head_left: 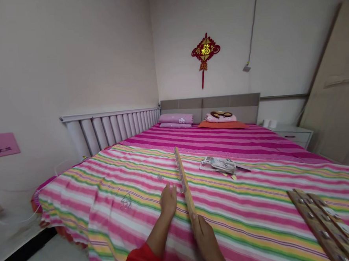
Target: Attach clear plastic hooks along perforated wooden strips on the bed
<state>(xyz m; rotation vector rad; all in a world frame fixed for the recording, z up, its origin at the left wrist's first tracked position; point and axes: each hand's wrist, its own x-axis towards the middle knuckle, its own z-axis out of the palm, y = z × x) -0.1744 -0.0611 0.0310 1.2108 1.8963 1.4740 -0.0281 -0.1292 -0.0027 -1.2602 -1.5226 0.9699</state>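
Note:
My right hand grips the near end of a long, narrow wooden strip. The strip is tilted on its edge, and a row of small clear or shiny pieces runs along its left face. Just left of the strip is my left hand, its fingers stretched out and a little apart, with nothing visible in them. Beyond those fingers lies a small clear piece on the striped sheet. Further left on the sheet is a tangle of thin dark wire or line.
Several similar wooden strips with shiny pieces lie at the right. A pile of plastic packaging sits mid-bed, a flat dark blade-like piece sticking out. Folded bedding rests by the headboard. A white radiator lines the left wall.

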